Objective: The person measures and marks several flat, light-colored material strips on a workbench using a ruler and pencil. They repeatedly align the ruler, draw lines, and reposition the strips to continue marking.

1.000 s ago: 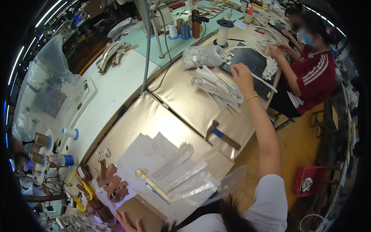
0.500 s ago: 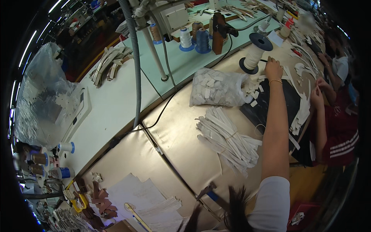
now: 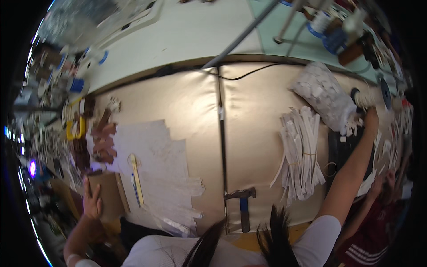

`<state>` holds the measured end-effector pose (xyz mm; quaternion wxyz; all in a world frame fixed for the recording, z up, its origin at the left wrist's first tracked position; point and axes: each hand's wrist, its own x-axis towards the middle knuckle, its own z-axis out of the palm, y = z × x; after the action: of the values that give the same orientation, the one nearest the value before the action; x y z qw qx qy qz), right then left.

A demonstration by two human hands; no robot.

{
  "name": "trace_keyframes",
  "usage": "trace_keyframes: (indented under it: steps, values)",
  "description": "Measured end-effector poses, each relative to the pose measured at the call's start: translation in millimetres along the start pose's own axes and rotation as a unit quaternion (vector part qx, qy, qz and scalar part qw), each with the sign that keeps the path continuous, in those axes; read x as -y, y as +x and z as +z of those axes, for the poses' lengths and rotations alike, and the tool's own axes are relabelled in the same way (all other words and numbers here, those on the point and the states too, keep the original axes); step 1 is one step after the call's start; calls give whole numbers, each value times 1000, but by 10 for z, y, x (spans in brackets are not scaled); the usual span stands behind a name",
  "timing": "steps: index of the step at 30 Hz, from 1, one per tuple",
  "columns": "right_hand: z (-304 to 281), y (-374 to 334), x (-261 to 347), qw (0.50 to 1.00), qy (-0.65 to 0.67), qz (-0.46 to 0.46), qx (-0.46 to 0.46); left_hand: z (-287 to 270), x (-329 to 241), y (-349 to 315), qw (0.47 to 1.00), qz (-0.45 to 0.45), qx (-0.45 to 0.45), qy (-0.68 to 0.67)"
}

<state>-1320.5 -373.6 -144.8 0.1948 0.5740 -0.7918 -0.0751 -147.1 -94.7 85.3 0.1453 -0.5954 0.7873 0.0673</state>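
Observation:
My left hand [image 3: 92, 201] lies with fingers stretched out against a brown cardboard piece [image 3: 111, 193] at the near left. Far to the right, my right arm reaches out and my right hand [image 3: 371, 116] is beside a large spool of white cord [image 3: 367, 97] with dark flanges. Its fingers are blurred and partly hidden, so what they hold does not show. Just left of that hand, a clear bag of small white pieces [image 3: 322, 91] spills onto a black sheet [image 3: 340, 153]. A rubber-banded bundle of white strips [image 3: 300, 155] lies nearer to me.
A hammer [image 3: 243, 209] with a blue-banded handle lies by the dark table seam. White sheets [image 3: 155, 138] carry a yellow tool [image 3: 136, 180] and a blue pen [image 3: 134, 187]. Brown pieces [image 3: 104, 144] are at left. Another person's arm [image 3: 367, 207] is at right.
The view has swung left and downward. My left hand and the cardboard have come into sight. My right hand remains by the spool.

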Motion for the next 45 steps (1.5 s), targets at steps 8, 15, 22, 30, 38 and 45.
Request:
trace_keyframes:
  steps: [8, 15, 22, 30, 38, 45]
  values:
    - [-1272, -608, 42, 906, 162, 300, -251, -34, -127, 114, 996, -5, -49, -76]
    - [-3794, -1433, 1551, 800, 370, 335, -332, 255, -83, 257, 966, 48, -132, -217]
    - [-4491, -2467, 3895, 892, 434, 105, -77, 337, -28, 290, 925, 81, -212, -304]
    - [-5170, -3922, 6780, 934, 274, -117, 199, 520, -73, 430, 888, 100, -297, -338]
    - [-4886, -3963, 7249, 923, 314, 68, 210, 607, -120, 492, 885, 97, -328, -316]
    - [-4810, -3255, 7398, 920, 352, -85, 149, 604, -119, 505, 868, 116, -320, -362]
